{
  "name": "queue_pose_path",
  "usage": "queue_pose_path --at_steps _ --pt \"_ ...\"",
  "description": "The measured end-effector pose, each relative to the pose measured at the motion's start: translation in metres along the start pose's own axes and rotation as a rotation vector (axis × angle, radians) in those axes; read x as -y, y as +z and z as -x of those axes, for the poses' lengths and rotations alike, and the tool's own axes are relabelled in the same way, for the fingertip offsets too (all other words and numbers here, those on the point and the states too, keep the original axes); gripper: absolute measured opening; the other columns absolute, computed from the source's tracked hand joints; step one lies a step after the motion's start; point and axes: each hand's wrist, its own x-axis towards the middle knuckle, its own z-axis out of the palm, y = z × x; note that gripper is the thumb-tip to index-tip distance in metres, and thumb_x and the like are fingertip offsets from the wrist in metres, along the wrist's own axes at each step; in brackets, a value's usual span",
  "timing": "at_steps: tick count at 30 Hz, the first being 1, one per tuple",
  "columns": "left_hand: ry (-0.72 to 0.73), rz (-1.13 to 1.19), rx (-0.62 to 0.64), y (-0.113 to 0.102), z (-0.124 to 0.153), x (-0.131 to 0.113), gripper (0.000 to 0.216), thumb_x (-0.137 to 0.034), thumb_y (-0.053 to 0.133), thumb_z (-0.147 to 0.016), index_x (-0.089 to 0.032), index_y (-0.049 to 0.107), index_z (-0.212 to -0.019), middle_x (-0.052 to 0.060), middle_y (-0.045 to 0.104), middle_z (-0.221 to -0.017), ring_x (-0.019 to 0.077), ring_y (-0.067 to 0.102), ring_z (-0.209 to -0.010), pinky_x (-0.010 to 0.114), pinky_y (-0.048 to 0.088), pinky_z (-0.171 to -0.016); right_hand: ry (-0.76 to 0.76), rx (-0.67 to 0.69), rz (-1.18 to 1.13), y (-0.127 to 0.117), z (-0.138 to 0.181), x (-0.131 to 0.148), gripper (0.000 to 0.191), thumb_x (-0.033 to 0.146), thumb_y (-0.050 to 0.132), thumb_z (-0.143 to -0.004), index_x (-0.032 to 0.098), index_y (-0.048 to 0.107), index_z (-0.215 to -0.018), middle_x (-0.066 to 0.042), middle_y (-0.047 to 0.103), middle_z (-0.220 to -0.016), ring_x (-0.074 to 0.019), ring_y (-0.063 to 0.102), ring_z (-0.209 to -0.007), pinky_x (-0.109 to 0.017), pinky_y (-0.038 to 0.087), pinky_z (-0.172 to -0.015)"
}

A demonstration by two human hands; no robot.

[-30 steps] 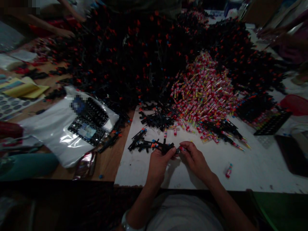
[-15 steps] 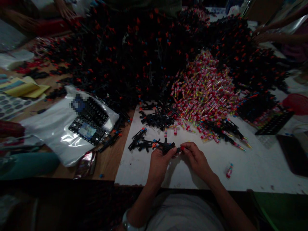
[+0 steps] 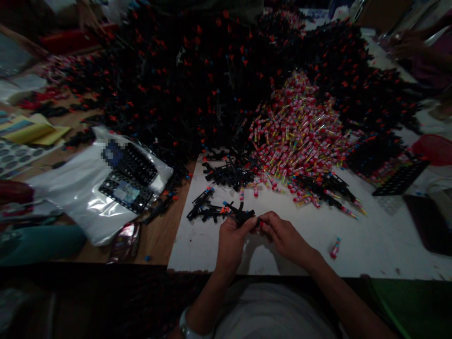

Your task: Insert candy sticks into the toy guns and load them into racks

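Closed around a black toy gun (image 3: pixel 239 213) is my left hand (image 3: pixel 231 238); a blue bit shows near the gun's far end. My right hand (image 3: pixel 286 236) pinches a small red piece (image 3: pixel 262 225) against the gun's near end, and the fingers of both hands almost meet there. Fingers hide most of that piece, so its full shape cannot be made out. Just beyond my left hand lie a few more black toy guns (image 3: pixel 200 204) with orange and blue tips. A single small pink-labelled tube (image 3: pixel 335 248) lies on the white board (image 3: pixel 310 263) to the right.
A large dark heap of toy guns (image 3: pixel 169 94) fills the back. A pile of pink-and-yellow tubes (image 3: pixel 300 136) stands before it. On the left are a clear plastic bag (image 3: pixel 81 188) and a teal bottle (image 3: pixel 42 245); on the right, a black rack (image 3: pixel 402 179) and a red basket (image 3: pixel 434 149). Other people's hands work beyond.
My right hand has moved slightly left and down, bringing the red piece up against the toy gun. My left hand keeps its grip. A co-worker's hands at the far right have shifted.
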Motion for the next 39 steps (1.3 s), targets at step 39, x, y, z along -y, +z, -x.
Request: queue_pose_path --at_steps 39 --pt "0.547 -1.313 -0.396 -0.081 -0.02 0.014 0.037 -0.036 0.05 -0.085 -0.015 0.06 -0.113 0.015 0.06 -0.122 0.0323 0.048 -0.118 0.05 0.029 -0.099 -0.1 -0.411 0.833 -0.033 0.074 -0.073 0.018 0.022 0.045 -0.092 0.019 0.059 -0.103 -0.01 0.061 -0.099 -0.0239 0.054 -0.094 -0.042 0.045 -0.084"
